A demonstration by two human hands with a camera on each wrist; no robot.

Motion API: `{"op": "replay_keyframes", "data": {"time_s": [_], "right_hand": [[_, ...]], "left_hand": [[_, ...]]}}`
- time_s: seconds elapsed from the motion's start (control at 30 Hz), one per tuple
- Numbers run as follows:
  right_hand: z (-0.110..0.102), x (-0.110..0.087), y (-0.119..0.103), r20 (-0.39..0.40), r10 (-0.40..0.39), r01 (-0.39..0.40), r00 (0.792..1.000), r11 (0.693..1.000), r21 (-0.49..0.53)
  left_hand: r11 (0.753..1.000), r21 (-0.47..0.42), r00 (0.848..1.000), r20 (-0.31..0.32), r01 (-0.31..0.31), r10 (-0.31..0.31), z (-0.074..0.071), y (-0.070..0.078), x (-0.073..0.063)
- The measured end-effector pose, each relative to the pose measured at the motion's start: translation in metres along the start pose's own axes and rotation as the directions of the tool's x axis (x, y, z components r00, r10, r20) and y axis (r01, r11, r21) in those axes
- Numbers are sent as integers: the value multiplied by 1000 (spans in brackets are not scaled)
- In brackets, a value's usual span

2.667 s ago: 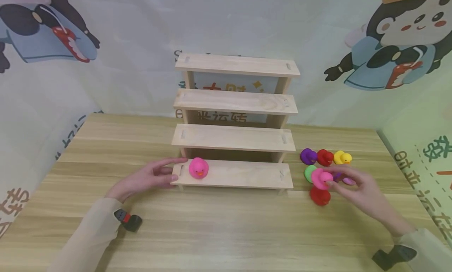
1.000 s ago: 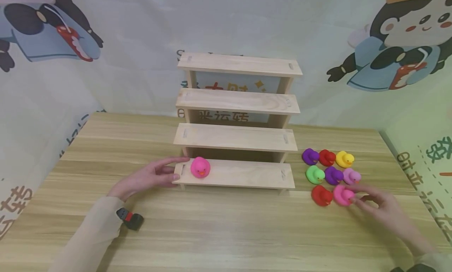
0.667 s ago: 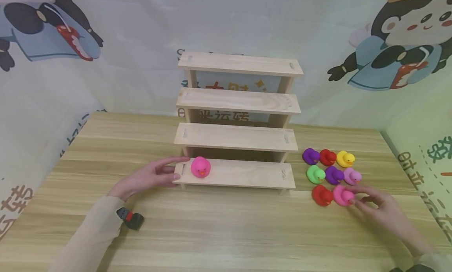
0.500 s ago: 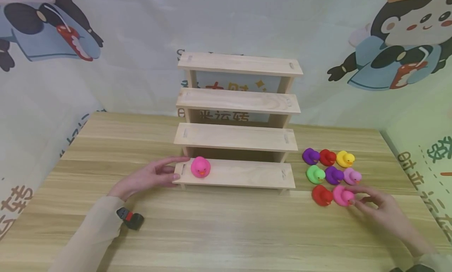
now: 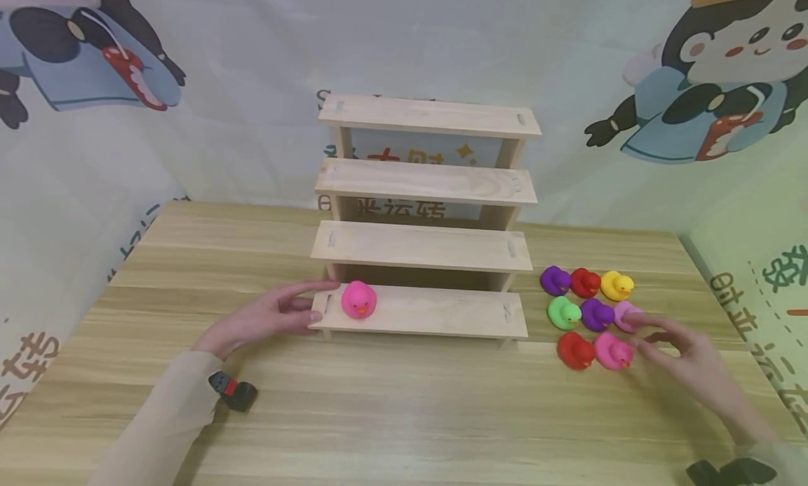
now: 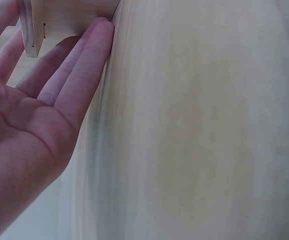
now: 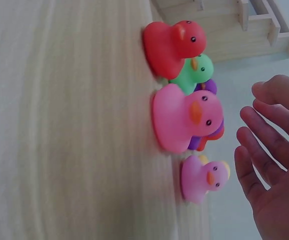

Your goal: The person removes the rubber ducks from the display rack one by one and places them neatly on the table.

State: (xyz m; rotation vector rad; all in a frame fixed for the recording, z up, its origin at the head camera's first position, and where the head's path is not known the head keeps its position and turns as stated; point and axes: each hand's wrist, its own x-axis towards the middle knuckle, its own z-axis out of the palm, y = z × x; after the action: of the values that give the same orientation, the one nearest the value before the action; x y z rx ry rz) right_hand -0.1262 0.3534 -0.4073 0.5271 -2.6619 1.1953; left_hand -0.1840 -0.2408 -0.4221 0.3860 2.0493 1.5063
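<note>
My left hand (image 5: pixel 265 314) rests at the left end of the lowest step of a wooden stepped shelf (image 5: pixel 442 311). In the left wrist view its fingers (image 6: pixel 84 70) stretch along the end under the plank. A bright pink rubber duck (image 5: pixel 358 300) sits on that step near the hand. At the right, my right hand (image 5: pixel 688 353) hovers with parted fingers, nothing between them. Just left of its fingertips, another pink duck (image 5: pixel 614 351) stands on the table beside a red duck (image 5: pixel 576 351). The light pink duck (image 7: pixel 199 177) is partly covered by the hand in the head view.
Behind these stand a green duck (image 5: pixel 564 313), a purple duck (image 5: pixel 596 315), another purple duck (image 5: pixel 555 280), a red duck (image 5: pixel 586 282) and a yellow duck (image 5: pixel 616 285). The wooden table (image 5: pixel 404 416) runs back to a printed cloth backdrop (image 5: pixel 252 86).
My right hand carried the pink duck rightward, set it down beside the front red duck, then let go and lifted slightly. The left hand has stayed at the shelf.
</note>
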Motion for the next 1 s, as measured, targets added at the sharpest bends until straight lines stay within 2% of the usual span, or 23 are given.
{"op": "replay_keyframes", "data": {"time_s": [0.13, 0.2, 0.43, 0.63, 0.77, 1.0], "right_hand": [[0, 8, -11, 27, 73, -72, 997, 996, -53], [3, 13, -15, 37, 87, -86, 995, 996, -38], [20, 28, -25, 17, 7, -9, 1000, 995, 97], [33, 41, -35, 51, -27, 16, 998, 979, 204], [41, 47, -40, 55, -64, 50, 996, 974, 222], [57, 57, -50, 34, -107, 98, 994, 977, 191]], "left_hand": [[1000, 7, 1000, 2, 1, -1, 0, -1, 0], [1000, -1, 1000, 2, -4, 4, 0, -1, 0], [1000, -19, 1000, 6, -18, 18, 0, 0, 0], [1000, -15, 1000, -2, -18, 18, 1, 0, 1], [1000, -8, 1000, -2, -28, 28, 1, 0, 1], [1000, 13, 1000, -8, -18, 18, 1, 0, 0]]}}
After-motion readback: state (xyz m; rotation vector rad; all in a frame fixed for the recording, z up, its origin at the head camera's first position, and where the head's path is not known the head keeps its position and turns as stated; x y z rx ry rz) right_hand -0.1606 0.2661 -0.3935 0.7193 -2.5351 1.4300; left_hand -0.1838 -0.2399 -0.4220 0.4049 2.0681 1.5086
